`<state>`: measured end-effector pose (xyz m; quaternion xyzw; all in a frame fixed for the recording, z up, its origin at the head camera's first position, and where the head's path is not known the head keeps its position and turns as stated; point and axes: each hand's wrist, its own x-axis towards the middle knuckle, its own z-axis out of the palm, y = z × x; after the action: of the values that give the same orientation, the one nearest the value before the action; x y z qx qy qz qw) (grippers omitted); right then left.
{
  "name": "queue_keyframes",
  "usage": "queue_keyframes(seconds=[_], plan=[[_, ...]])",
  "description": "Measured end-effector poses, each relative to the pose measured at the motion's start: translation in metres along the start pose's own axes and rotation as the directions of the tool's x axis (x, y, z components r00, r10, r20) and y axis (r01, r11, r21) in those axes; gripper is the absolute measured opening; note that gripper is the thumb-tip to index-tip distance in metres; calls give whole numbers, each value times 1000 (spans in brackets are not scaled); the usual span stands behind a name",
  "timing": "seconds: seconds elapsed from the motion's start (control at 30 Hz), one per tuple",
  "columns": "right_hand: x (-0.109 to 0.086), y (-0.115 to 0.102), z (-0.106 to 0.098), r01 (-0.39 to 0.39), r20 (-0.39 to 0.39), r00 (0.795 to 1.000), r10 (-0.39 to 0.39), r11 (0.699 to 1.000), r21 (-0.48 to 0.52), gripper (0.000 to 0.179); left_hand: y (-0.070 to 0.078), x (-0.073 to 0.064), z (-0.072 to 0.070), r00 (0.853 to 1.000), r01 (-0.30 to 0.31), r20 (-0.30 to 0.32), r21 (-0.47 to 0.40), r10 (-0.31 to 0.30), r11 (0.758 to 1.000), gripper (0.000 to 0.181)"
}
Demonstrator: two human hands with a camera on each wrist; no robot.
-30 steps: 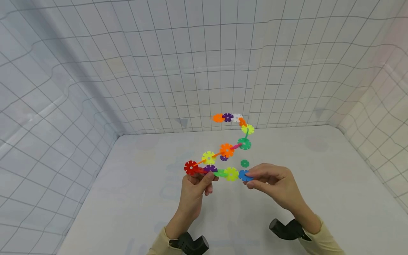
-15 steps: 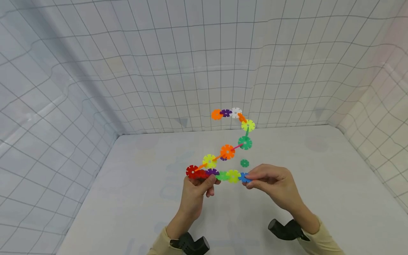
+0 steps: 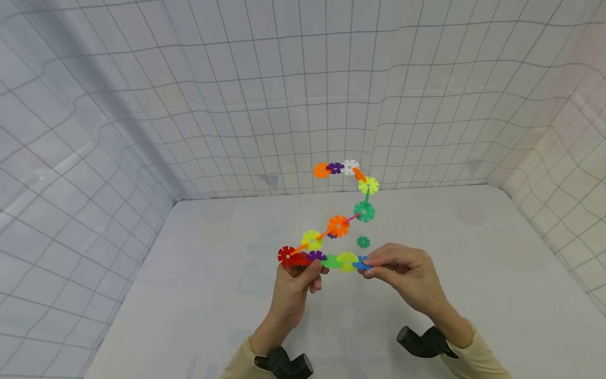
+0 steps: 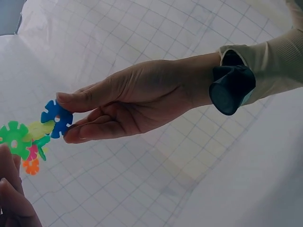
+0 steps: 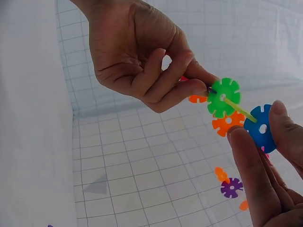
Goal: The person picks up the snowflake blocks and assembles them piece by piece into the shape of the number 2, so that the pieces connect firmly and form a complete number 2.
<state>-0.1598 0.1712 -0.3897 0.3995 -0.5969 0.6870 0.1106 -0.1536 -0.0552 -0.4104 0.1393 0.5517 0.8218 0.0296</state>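
Observation:
A chain of slotted snowflake discs in several colours is held up in the air between both hands. My left hand (image 3: pixel 291 292) pinches it near the purple disc (image 3: pixel 316 256), beside the red disc (image 3: pixel 286 256). My right hand (image 3: pixel 409 273) pinches the blue disc (image 5: pixel 260 128) between thumb and fingers. In the right wrist view, the blue disc meets the edge of a yellow-green disc (image 5: pixel 239 110), which is slotted into the green disc (image 5: pixel 224 98). From the red disc the chain bends back and away, past an orange disc (image 3: pixel 338 226), to another orange disc (image 3: pixel 322 170) at its far end.
A loose green disc (image 3: pixel 363 242) lies on the white table (image 3: pixel 213 284). Another purple disc (image 3: pixel 332 236) shows partly behind the chain. Grid-patterned white sheets (image 3: pixel 303 95) surround the table at the back and sides. Both wrists wear black cameras (image 3: pixel 426 342).
My left hand has shifted slightly right with the chain, bringing the yellow-green disc closer against the blue one. The chain's far end has risen a little. My right hand has barely moved.

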Motion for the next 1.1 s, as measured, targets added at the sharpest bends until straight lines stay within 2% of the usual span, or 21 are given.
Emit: queue_keyframes(seconds=[0.17,0.3,0.5,0.7,0.83,1.0,1.1], plan=[[-1,1,2,27,-58,998,-30,998,-57,23,-5,-1,4,999,44,-25,-57,-46,997,12],[-1,3,3,47,-79,995,-54,995,-88,18,-9,-1,5,998,35,-40,-73,-38,997,12],[-1,6,2,69,-73,994,-79,989,-133,18,-15,-1,6,999,-8,-43,-43,6,999,7],[-2,8,5,65,-52,996,-74,987,-149,20,-18,-5,10,999,46,-11,22,-45,999,27],[-2,9,11,68,-33,997,-73,988,-137,20,-18,-6,14,998,57,2,51,-57,997,24],[-3,11,18,74,-10,997,-75,992,-106,19,-16,-7,16,997,75,-27,39,-74,996,26],[-3,12,19,78,-5,997,-79,993,-91,19,-16,-8,17,998,64,-31,20,-63,998,31]])
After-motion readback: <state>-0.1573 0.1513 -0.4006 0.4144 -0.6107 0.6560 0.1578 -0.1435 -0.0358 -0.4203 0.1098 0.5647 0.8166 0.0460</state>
